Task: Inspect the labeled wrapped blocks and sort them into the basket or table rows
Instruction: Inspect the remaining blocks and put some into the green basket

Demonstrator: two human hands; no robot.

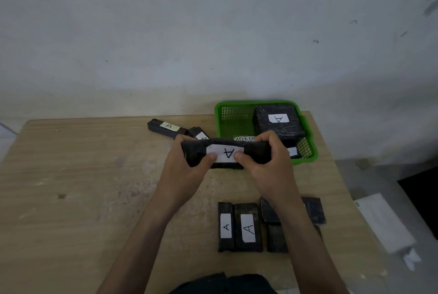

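Above table (94,175), both hands grip labeled block (226,153).

Open left, crowded right

The wooden table (71,175) lies bare across its left half, from near edge to wall. At far right stands the green basket (219,123), its right part filled by a large wrapped block (277,123); two far blocks (166,127) lie just left of it. A near row of blocks (239,227) takes the front right. The left hand (187,165) and right hand (267,158), gripping the held block (225,152), fill the middle.
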